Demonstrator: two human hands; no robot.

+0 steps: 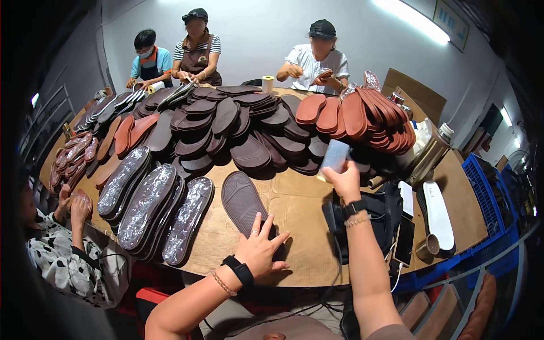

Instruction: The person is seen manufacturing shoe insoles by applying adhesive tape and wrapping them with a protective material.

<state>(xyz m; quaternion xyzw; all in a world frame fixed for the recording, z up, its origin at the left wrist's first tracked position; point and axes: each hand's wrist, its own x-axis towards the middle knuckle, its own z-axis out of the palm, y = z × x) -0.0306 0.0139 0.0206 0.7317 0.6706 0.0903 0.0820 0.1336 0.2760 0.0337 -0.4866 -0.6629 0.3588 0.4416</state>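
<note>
A dark brown shoe insole [242, 195] lies flat on the table in front of me. My left hand [259, 245] rests on its near end, fingers spread and pressing nothing between them. To the right, my right hand [343, 180] is raised and closed round a translucent pale-blue roll [336, 156], held upright near the heaped insoles. Left of the single insole are stacks of dark insoles wrapped in clear shiny film [148, 207]. Behind it rises a big pile of bare dark brown insoles [218, 122].
Reddish-brown insoles [362, 116] are heaped at the far right. A black bag [368, 218], a phone [403, 242], a white insole [438, 209], a metal cup [428, 246] and a steel flask [432, 150] stand rightward. Three people work across the table; another person's hands [80, 208] are at left.
</note>
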